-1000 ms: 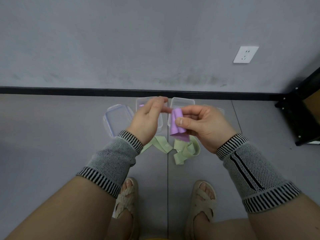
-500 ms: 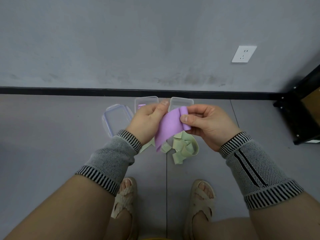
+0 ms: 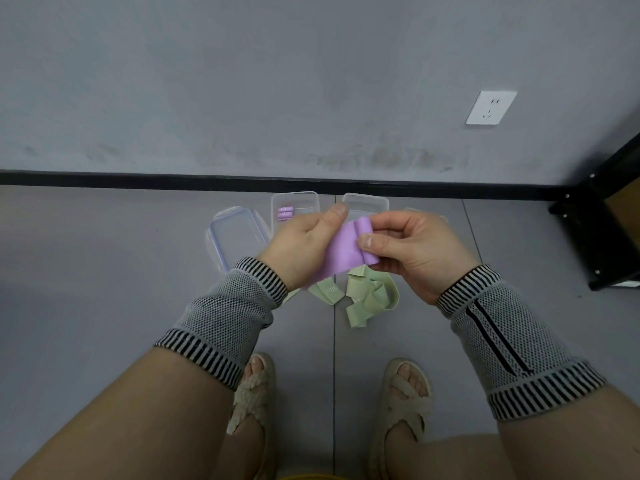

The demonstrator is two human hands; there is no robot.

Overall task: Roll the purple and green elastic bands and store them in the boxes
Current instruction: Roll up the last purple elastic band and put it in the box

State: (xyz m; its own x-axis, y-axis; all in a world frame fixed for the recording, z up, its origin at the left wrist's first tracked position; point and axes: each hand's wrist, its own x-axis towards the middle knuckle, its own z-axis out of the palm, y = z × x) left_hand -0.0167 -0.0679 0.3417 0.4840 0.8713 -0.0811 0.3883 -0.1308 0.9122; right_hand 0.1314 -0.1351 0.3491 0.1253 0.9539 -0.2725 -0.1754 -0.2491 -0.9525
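Observation:
A purple elastic band [image 3: 343,252] stretches between both hands above the floor. My right hand [image 3: 412,251] pinches its small rolled end with thumb and fingers. My left hand [image 3: 303,244] grips the flat loose part. Several green bands [image 3: 369,296] lie tangled on the floor below the hands. Two clear boxes stand near the wall: the left box [image 3: 294,202] holds rolled purple bands [image 3: 285,213], and the right box [image 3: 365,202] is partly hidden behind the hands.
A clear lid [image 3: 235,237] lies left of the boxes. A black frame [image 3: 595,230] stands at the right. A black skirting strip [image 3: 138,178] runs along the grey wall with a socket [image 3: 490,108]. My sandalled feet [image 3: 403,400] stand below.
A second ago the purple band was a tight roll in my right hand. It has since come open, and my left hand now holds its flat part.

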